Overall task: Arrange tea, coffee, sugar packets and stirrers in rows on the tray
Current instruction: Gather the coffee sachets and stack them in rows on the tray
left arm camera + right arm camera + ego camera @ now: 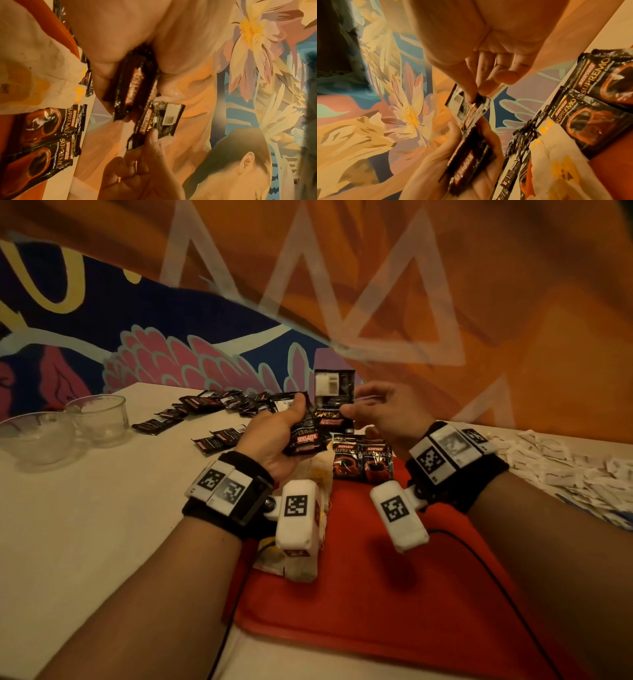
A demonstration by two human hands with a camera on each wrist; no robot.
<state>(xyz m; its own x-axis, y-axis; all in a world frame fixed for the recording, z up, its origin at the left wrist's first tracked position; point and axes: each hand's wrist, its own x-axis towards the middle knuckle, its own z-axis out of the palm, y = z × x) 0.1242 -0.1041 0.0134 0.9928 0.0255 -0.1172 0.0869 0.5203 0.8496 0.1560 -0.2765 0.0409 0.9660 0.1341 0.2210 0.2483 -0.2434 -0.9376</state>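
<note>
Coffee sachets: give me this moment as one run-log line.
left hand: holds sachet stack | right hand: pinches one sachet off the stack | red tray: two Supremo sachets side by side

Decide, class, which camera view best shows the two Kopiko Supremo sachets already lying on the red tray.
The head view: the two Supremo sachets lie whole, side by side at the red tray's far edge. The left wrist view shows them sideways, partly cut off at the frame's edge. The right wrist view shows them tilted, the upper one cropped.

Dim warm light, perhaps motion-blurred
</note>
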